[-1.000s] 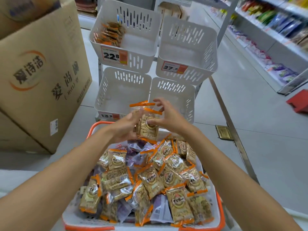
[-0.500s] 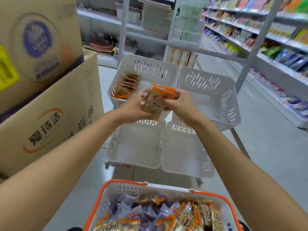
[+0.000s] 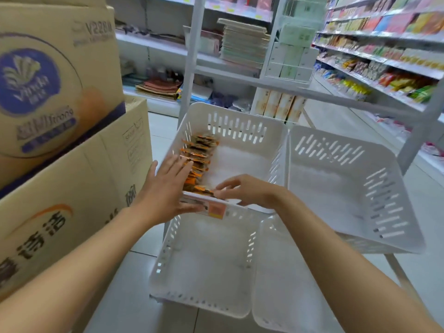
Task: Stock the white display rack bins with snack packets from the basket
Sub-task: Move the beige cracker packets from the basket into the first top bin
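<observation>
The white rack's upper left bin (image 3: 240,123) holds a row of orange-edged snack packets (image 3: 199,152) standing along its left wall. My left hand (image 3: 165,188) lies flat with straight fingers over the bin's left rim, touching the side of that row. My right hand (image 3: 247,191) reaches in over the front rim and pinches the nearest snack packet (image 3: 204,189) at the front end of the row. The upper right bin (image 3: 336,179), lower left bin (image 3: 209,260) and lower right bin (image 3: 283,284) hold nothing. The basket is out of view.
Stacked cardboard boxes (image 3: 60,188) stand close on the left of the rack. An orange price label (image 3: 216,210) hangs on the upper left bin's front. Stocked store shelves (image 3: 384,68) run along the right, with an aisle of tiled floor (image 3: 360,121) between.
Both hands lifted a packet stack from the basket up to the upper left bin. The stack now sits at the row's front end; my left hand let go and flattened against the row.
</observation>
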Available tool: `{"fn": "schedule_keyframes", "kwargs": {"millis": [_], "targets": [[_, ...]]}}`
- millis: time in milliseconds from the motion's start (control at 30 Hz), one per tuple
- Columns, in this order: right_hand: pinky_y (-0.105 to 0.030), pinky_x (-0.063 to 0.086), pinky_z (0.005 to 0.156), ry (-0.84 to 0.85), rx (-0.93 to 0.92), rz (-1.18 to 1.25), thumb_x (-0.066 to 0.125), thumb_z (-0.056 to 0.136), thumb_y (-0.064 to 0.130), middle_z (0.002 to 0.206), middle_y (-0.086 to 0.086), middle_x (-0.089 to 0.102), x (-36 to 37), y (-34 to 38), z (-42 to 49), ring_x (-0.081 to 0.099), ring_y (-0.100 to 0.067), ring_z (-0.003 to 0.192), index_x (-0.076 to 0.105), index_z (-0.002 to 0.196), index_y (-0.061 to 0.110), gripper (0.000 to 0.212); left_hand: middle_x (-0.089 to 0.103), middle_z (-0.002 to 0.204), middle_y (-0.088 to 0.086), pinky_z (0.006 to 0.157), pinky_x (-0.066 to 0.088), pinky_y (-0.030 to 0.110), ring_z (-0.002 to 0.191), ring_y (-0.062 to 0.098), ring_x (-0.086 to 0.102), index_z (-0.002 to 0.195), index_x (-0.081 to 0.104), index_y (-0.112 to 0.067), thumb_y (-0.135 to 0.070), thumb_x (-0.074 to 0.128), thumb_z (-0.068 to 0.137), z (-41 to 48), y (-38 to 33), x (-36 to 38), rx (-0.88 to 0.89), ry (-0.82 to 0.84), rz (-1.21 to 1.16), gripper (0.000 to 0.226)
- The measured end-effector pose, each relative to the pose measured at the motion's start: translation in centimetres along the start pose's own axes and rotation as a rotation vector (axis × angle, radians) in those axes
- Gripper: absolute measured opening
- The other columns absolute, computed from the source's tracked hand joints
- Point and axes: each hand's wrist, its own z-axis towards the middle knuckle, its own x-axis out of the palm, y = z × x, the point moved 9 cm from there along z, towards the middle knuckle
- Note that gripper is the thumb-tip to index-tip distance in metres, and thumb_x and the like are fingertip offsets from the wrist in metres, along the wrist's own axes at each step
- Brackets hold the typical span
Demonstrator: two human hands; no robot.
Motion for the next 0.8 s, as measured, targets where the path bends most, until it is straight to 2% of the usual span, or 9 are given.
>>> {"fn": "schedule_keyframes", "kwargs": {"millis": [67,167,233,300,400,467,633,700,800], "targets": [[-0.024,0.05,0.08,-0.012,-0.022,-0.02,0.07,0.088,0.04,0.12,-0.007,0.064,0.4,-0.2,0.9,0.062,-0.016,0.099,0.065,0.122,0.025,0.037,0.006,0.166,-0.006,0.122,-0.001,0.049,0.153,0.015,-0.004,0.159,0.008,-0.022,-0.093,0.031,0.066,0.0,0.1,-0.1,0.002,-0.034,-0.008,0.119],[-0.021,0.048,0.073,-0.04,-0.04,0.057,0.074,0.085,0.04,0.117,-0.005,0.066,0.7,-0.4,1.6,0.063,-0.012,0.093,0.066,0.119,0.026,0.038,0.019,0.164,-0.005,0.123,0.005,0.049,0.153,0.016,0.008,0.157,0.019,-0.021,-0.102,-0.001,0.054,-0.2,0.1,-0.2,0.015,-0.088,-0.039,0.133],[-0.021,0.046,0.073,-0.031,-0.03,0.09,0.075,0.083,0.043,0.117,-0.005,0.065,0.6,-0.6,1.6,0.063,-0.013,0.097,0.065,0.121,0.026,0.043,0.025,0.162,-0.004,0.123,0.008,0.05,0.152,0.017,0.014,0.157,0.023,-0.021,-0.102,-0.004,0.052,-0.3,0.2,-0.1,0.013,-0.088,-0.052,0.135],[-0.021,0.046,0.074,-0.026,-0.014,0.098,0.073,0.085,0.045,0.124,-0.006,0.06,0.7,-0.6,1.3,0.06,-0.016,0.11,0.062,0.126,0.026,0.047,0.027,0.162,-0.005,0.122,0.007,0.052,0.151,0.016,0.016,0.156,0.023,-0.022,-0.102,0.006,0.055,-0.4,0.0,-0.4,0.006,-0.077,-0.07,0.13],[-0.029,0.051,0.085,-0.131,-0.033,0.074,0.072,0.086,0.045,0.138,-0.004,0.049,-0.1,0.1,-0.1,0.048,-0.017,0.126,0.059,0.132,0.028,0.051,0.022,0.162,-0.007,0.121,0.0,0.055,0.151,0.014,0.01,0.157,0.02,-0.025,-0.09,0.044,0.063,-1.0,-0.5,-1.4,-0.034,-0.041,-0.165,0.118],[-0.035,0.048,0.094,-0.303,-0.094,0.03,0.074,0.085,0.043,0.135,-0.005,0.054,-1.4,0.9,-2.1,0.052,-0.017,0.119,0.062,0.128,0.025,0.048,0.03,0.159,-0.006,0.12,0.002,0.053,0.149,0.015,0.018,0.155,0.028,-0.026,-0.079,0.057,0.066,-2.1,-1.7,-3.1,-0.031,-0.105,-0.219,0.108],[-0.018,0.044,0.071,-0.654,-0.244,0.0,0.07,0.086,0.02,0.1,0.001,0.065,-1.2,2.4,-12.3,0.06,-0.011,0.082,0.07,0.106,0.02,0.02,0.066,0.12,0.001,0.098,0.038,0.041,0.116,0.026,0.054,0.124,0.064,-0.019,-0.05,0.08,0.074,-7.1,-8.1,-5.6,0.047,-0.241,-0.373,0.061],[-0.015,0.047,0.068,-0.59,-0.209,-0.028,0.069,0.086,0.018,0.092,0.003,0.067,1.0,0.8,-15.9,0.06,-0.008,0.076,0.071,0.103,0.02,0.017,0.068,0.114,0.003,0.095,0.045,0.043,0.11,0.027,0.058,0.121,0.065,-0.017,-0.045,0.081,0.075,-9.6,-11.3,-4.3,0.079,-0.167,-0.46,0.057],[-0.022,0.05,0.075,-0.334,-0.052,-0.138,0.069,0.09,0.022,0.098,-0.001,0.07,5.2,-4.3,-20.3,0.062,-0.01,0.082,0.07,0.112,0.014,0.023,0.066,0.122,0.005,0.095,0.045,0.034,0.111,0.023,0.058,0.125,0.063,-0.012,-0.042,0.08,0.078,-13.4,-14.8,-0.9,0.087,-0.015,-0.577,0.058]]}}
